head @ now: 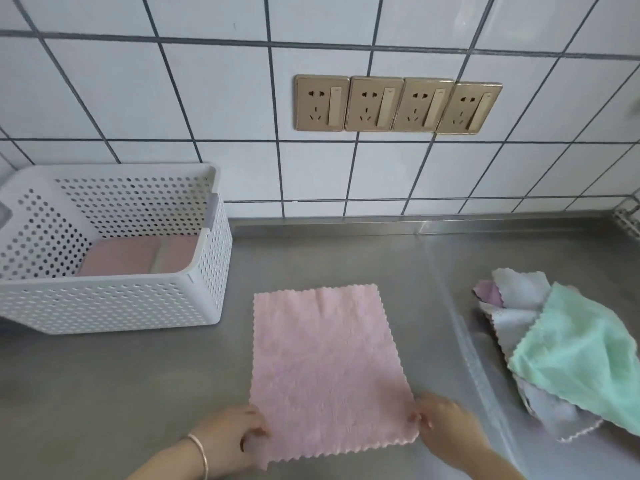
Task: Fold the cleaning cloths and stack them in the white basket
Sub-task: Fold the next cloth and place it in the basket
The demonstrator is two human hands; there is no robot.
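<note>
Pink cleaning cloth (325,368): flat on steel surface (104,382); left hand (228,438), right hand (446,431) each grip a near corner, ready for folding.

A spread cloth (325,368) lies mid-counter (104,393) at the front edge. The basket (114,299) (folded cloths (138,254) inside) sits back-left by the wall; a cloth pile (568,351) lies right.

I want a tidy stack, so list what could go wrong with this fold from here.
1. Both hands, left hand and right hand, pinch only the near corners of the pink cloth; its far edge may drag, giving a crooked fold.
2. The white basket holds folded pink cloths side by side, so a loosely folded addition could sit tilted.
3. The unfolded pile lies close enough to snag.
</note>
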